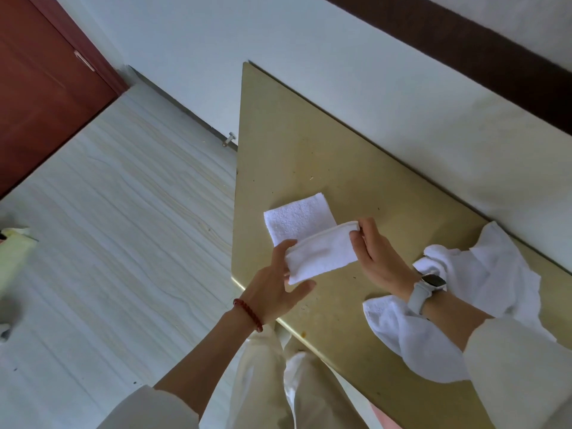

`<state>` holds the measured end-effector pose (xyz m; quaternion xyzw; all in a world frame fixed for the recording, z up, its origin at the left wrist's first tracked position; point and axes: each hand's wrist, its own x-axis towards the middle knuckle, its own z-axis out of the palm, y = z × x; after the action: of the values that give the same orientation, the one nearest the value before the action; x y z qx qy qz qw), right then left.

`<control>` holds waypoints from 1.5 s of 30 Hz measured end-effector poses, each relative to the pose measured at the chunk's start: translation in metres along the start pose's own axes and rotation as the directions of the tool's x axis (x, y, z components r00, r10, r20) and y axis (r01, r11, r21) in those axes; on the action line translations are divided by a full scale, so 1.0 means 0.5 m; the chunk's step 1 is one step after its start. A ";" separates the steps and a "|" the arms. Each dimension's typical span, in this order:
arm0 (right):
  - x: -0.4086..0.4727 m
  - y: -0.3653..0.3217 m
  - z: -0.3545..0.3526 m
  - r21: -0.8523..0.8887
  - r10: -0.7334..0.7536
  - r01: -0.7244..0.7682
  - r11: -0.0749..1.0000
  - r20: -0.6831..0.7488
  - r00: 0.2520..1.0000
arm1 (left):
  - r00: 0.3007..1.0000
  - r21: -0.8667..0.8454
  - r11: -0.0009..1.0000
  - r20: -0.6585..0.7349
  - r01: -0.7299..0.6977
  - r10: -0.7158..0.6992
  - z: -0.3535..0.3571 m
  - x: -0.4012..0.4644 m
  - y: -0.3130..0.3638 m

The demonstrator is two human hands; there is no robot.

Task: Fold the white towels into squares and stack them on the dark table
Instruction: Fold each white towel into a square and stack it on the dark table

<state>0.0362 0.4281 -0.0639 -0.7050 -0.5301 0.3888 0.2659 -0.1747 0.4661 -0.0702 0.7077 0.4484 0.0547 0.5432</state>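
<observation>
1. Red-brown door (pixel 46 97) far left; pale wood-grain floor (pixel 123 227) runs btwn it & the surface (pixel 309 144), which looks tan/olive w/ small specks.
2. We see a red bead bracelet (pixel 247 309) on the left wrist. Left hand (pixel 278 283) grips the near-left end of the half-folded towel (pixel 322 252), fingers curled round the edge, thumb under it.
3. Folded towel (pixel 298 218), a white square, lies flat on the surface just behind the held one; the held towel overlaps its near edge.
4. Right hand (pixel 376 252) pinches the far-right corner of the same towel, so both hands are clamped on it, w/ the cloth spanning them.
5. Pale watch (pixel 428 286) on the right wrist.
6. Unfolded pile (pixel 483 280) of white towels sits crumpled at the surface's right, partly under the right forearm.
</observation>
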 end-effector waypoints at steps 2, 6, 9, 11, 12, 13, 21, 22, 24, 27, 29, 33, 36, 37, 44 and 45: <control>-0.003 0.007 -0.001 0.017 0.028 -0.027 0.999 -0.021 0.999 | 0.997 -0.003 0.997 -0.033 0.075 -0.075 0.002 0.002 -0.009; 0.019 -0.011 0.003 -0.005 0.058 -0.059 0.998 -0.074 0.996 | 0.973 -0.014 0.992 -0.193 0.129 -0.129 -0.003 0.018 0.005; 0.047 -0.029 0.011 -0.034 0.035 -0.039 0.999 -0.111 0.993 | 0.950 -0.144 0.975 -0.236 0.172 -0.202 -0.012 0.041 0.022; 0.066 -0.038 0.015 -0.058 0.014 -0.022 0.998 -0.134 0.991 | 0.924 -0.219 0.960 -0.299 0.177 -0.239 -0.020 0.061 0.028; 0.077 -0.041 0.017 -0.068 0.013 -0.023 0.997 -0.143 0.990 | 0.905 -0.241 0.954 -0.340 0.180 -0.257 -0.021 0.070 0.028; 0.087 -0.043 0.020 -0.082 0.017 -0.030 0.996 -0.148 0.989 | 0.883 -0.240 0.954 -0.390 0.177 -0.262 -0.022 0.078 0.025; 0.145 -0.026 0.040 -0.243 0.063 -0.092 0.966 -0.123 0.990 | 0.773 -0.208 0.933 -0.523 0.294 -0.361 -0.027 0.109 0.011; 0.150 -0.023 0.043 -0.253 0.071 -0.101 0.962 -0.129 0.989 | 0.771 -0.209 0.929 -0.518 0.305 -0.370 -0.029 0.113 0.010; 0.156 -0.018 0.049 -0.256 0.088 -0.123 0.959 -0.144 0.986 | 0.767 -0.198 0.926 -0.519 0.322 -0.378 -0.032 0.121 0.010; 0.160 -0.012 0.056 -0.236 0.117 -0.153 0.960 -0.160 0.980 | 0.745 -0.189 0.932 -0.562 0.308 -0.360 -0.038 0.129 0.008; 0.162 -0.009 0.057 -0.219 0.118 -0.156 0.963 -0.176 0.977 | 0.730 -0.187 0.941 -0.595 0.282 -0.337 -0.039 0.133 0.007; 0.169 -0.008 0.061 -0.227 0.130 -0.171 0.959 -0.186 0.974 | 0.714 -0.206 0.936 -0.605 0.287 -0.352 -0.040 0.139 0.002; 0.174 -0.008 0.066 -0.245 0.140 -0.188 0.951 -0.200 0.970 | 0.710 -0.206 0.921 -0.589 0.331 -0.387 -0.043 0.149 -0.001; 0.176 -0.007 0.067 -0.250 0.141 -0.191 0.949 -0.206 0.968 | 0.709 -0.203 0.917 -0.584 0.345 -0.396 -0.044 0.152 -0.001; 0.179 -0.009 0.070 -0.271 0.170 -0.229 0.935 -0.226 0.959 | 0.689 -0.122 0.881 -0.578 0.457 -0.437 -0.053 0.165 0.002; 0.180 -0.009 0.071 -0.271 0.174 -0.235 0.933 -0.231 0.957 | 0.685 -0.115 0.877 -0.581 0.466 -0.440 -0.054 0.166 0.002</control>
<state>0.0162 0.5139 -0.1040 -0.8244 -0.4754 0.2569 0.1682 -0.1401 0.5429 -0.0924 0.5332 0.7561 0.1267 0.3577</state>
